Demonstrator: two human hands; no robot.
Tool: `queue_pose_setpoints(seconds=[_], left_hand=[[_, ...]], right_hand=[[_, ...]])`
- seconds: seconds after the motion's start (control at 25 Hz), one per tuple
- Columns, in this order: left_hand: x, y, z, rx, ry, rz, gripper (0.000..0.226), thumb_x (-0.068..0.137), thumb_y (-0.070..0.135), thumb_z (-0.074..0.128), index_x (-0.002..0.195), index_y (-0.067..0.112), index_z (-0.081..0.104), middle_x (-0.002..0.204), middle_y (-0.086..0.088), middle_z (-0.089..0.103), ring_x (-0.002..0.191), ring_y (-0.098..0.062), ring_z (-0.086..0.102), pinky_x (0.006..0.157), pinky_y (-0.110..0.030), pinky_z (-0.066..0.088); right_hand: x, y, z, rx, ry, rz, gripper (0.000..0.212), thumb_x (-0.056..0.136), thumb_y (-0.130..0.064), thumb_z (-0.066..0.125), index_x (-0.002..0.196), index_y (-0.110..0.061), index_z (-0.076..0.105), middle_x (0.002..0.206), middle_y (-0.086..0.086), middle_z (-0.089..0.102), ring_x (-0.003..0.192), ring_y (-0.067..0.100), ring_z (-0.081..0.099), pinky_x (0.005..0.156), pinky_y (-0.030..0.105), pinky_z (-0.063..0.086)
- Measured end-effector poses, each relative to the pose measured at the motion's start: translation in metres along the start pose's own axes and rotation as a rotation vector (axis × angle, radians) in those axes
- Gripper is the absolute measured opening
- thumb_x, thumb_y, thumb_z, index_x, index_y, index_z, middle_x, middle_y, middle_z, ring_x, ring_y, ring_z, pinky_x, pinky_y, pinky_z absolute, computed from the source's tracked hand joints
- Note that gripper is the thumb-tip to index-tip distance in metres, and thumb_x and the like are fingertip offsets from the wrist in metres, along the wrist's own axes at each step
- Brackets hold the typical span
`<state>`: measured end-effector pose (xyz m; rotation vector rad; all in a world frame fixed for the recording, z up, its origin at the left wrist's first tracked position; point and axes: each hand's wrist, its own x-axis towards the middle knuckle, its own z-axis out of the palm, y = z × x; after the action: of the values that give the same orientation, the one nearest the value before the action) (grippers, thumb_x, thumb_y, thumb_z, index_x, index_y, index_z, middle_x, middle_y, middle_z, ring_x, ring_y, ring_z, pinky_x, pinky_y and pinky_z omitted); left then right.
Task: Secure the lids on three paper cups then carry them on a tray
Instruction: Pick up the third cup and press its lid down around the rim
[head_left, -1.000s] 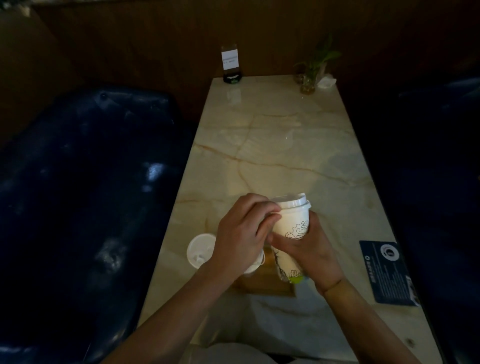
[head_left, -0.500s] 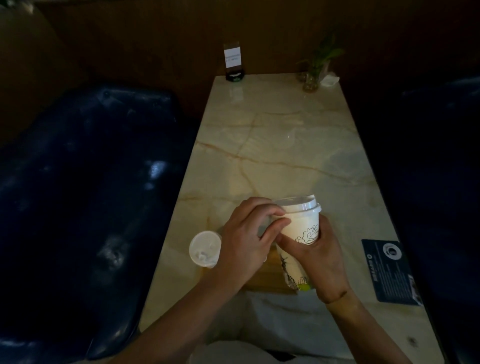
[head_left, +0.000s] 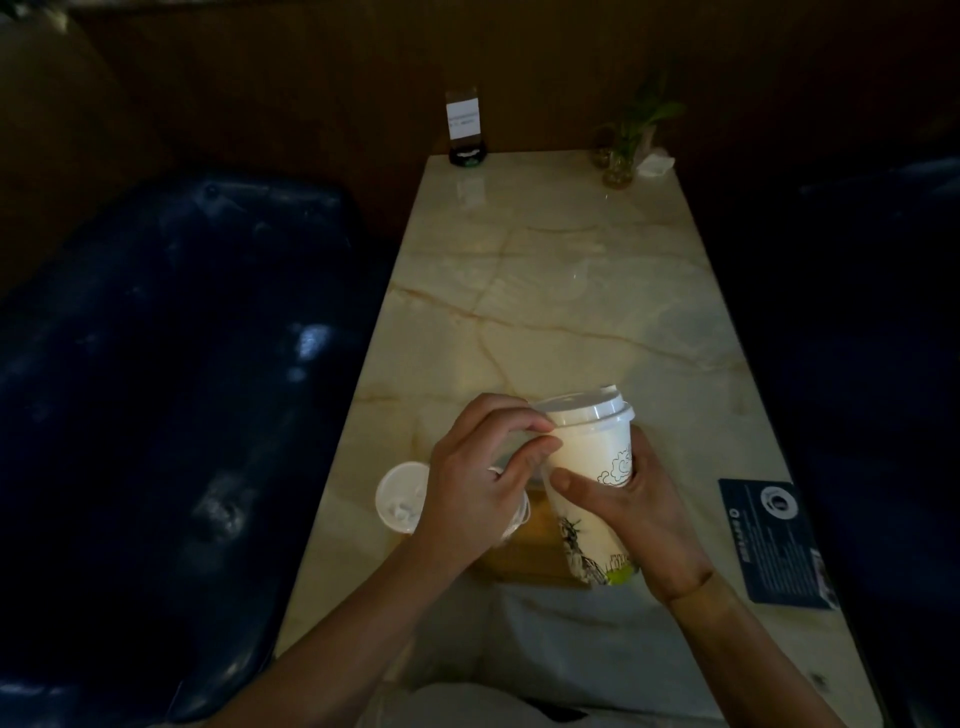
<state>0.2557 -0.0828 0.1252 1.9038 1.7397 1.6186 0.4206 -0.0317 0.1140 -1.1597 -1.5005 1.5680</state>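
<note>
A white paper cup (head_left: 587, 457) with line drawings is held tilted above the wooden tray (head_left: 530, 551); a white lid (head_left: 582, 408) sits on its rim. My right hand (head_left: 639, 519) grips the cup's body from the right. My left hand (head_left: 478, 478) pinches the lid's left edge with curled fingers. A second lidded cup (head_left: 400, 496) stands at the tray's left. Another cup's rim (head_left: 517, 517) shows partly under my left hand.
The marble table (head_left: 545, 312) runs away from me. A dark card (head_left: 776, 540) lies at the right edge. A sign stand (head_left: 465, 130) and a small plant in a glass (head_left: 623, 150) stand at the far end. Dark padded seats flank the table.
The cup has turned a little in my hands and shifted slightly right. My left fingers have moved along the lid's rim.
</note>
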Motion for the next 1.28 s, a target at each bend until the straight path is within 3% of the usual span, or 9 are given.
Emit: queue_pose_setpoints(seconds=[0.16, 0.28, 0.4, 0.6, 0.76, 0.96, 1.08, 1.2, 1.28], left_hand=[[0.006, 0.002, 0.0, 0.076, -0.013, 0.061, 0.014, 0.089, 0.019, 0.072, 0.096, 0.007, 0.071, 0.097, -0.003, 0.065, 0.091, -0.015, 0.064, 0.083, -0.026, 0.054], [0.011, 0.009, 0.008, 0.226, -0.006, 0.157, 0.015, 0.094, 0.025, 0.067, 0.096, 0.01, 0.07, 0.097, -0.004, 0.064, 0.088, -0.021, 0.064, 0.079, -0.037, 0.055], [0.012, 0.013, 0.01, 0.323, 0.025, 0.226, 0.014, 0.095, 0.025, 0.068, 0.098, 0.012, 0.071, 0.1, -0.003, 0.065, 0.089, -0.02, 0.064, 0.079, -0.038, 0.054], [0.01, 0.017, 0.009, 0.184, 0.093, 0.155, 0.015, 0.092, 0.03, 0.071, 0.097, 0.016, 0.071, 0.102, 0.006, 0.063, 0.092, -0.014, 0.064, 0.08, -0.038, 0.055], [0.005, 0.019, 0.006, 0.086, 0.08, 0.1, 0.014, 0.091, 0.029, 0.072, 0.098, 0.017, 0.07, 0.102, 0.003, 0.066, 0.094, -0.015, 0.067, 0.082, -0.035, 0.057], [0.004, 0.02, 0.0, 0.058, 0.035, 0.082, 0.013, 0.089, 0.021, 0.073, 0.099, 0.013, 0.071, 0.101, -0.003, 0.067, 0.097, -0.012, 0.066, 0.088, -0.019, 0.053], [0.007, 0.022, -0.003, 0.042, 0.022, 0.076, 0.013, 0.089, 0.022, 0.073, 0.099, 0.016, 0.068, 0.1, -0.002, 0.067, 0.095, -0.013, 0.066, 0.087, -0.018, 0.051], [0.011, 0.02, -0.003, 0.083, 0.012, 0.076, 0.013, 0.087, 0.02, 0.075, 0.096, 0.012, 0.071, 0.098, -0.002, 0.067, 0.092, -0.014, 0.065, 0.084, -0.023, 0.053], [0.013, 0.02, -0.001, 0.117, 0.01, 0.074, 0.014, 0.087, 0.022, 0.074, 0.094, 0.011, 0.072, 0.097, 0.0, 0.066, 0.091, -0.015, 0.064, 0.083, -0.028, 0.054]], right_hand=[[0.013, -0.001, 0.004, -0.03, -0.01, 0.002, 0.084, 0.061, -0.02, 0.091, 0.123, -0.024, 0.034, 0.102, -0.002, 0.066, 0.08, -0.004, 0.07, 0.061, 0.014, 0.056], [0.014, -0.003, 0.013, -0.172, 0.121, -0.082, 0.083, 0.051, -0.037, 0.091, 0.114, -0.037, 0.038, 0.095, -0.019, 0.062, 0.084, -0.015, 0.063, 0.061, 0.008, 0.051], [0.01, -0.005, 0.02, -0.211, 0.25, -0.117, 0.072, 0.049, -0.052, 0.082, 0.107, -0.042, 0.041, 0.086, -0.022, 0.063, 0.082, -0.018, 0.06, 0.056, 0.005, 0.047], [0.001, -0.014, 0.015, -0.261, 0.278, -0.19, 0.064, 0.051, -0.062, 0.078, 0.104, -0.048, 0.045, 0.096, -0.047, 0.057, 0.083, -0.016, 0.061, 0.054, 0.011, 0.049], [-0.007, -0.019, 0.008, -0.233, 0.239, -0.174, 0.061, 0.049, -0.065, 0.078, 0.1, -0.053, 0.046, 0.095, -0.032, 0.065, 0.085, -0.01, 0.064, 0.06, 0.017, 0.051], [-0.012, -0.02, 0.003, -0.131, 0.157, -0.148, 0.074, 0.049, -0.062, 0.082, 0.113, -0.033, 0.055, 0.099, -0.006, 0.071, 0.086, 0.006, 0.07, 0.065, 0.03, 0.06], [-0.011, -0.018, 0.003, -0.101, 0.138, -0.137, 0.073, 0.049, -0.062, 0.082, 0.111, -0.038, 0.052, 0.097, -0.012, 0.069, 0.085, 0.001, 0.07, 0.061, 0.022, 0.058], [-0.007, -0.018, 0.004, -0.082, 0.111, -0.111, 0.093, 0.047, -0.062, 0.086, 0.121, -0.036, 0.035, 0.099, -0.017, 0.061, 0.087, -0.012, 0.065, 0.059, 0.009, 0.053], [-0.002, -0.017, 0.007, -0.107, 0.114, -0.119, 0.095, 0.05, -0.051, 0.089, 0.123, -0.035, 0.03, 0.102, -0.017, 0.058, 0.089, -0.015, 0.063, 0.06, 0.006, 0.051]])
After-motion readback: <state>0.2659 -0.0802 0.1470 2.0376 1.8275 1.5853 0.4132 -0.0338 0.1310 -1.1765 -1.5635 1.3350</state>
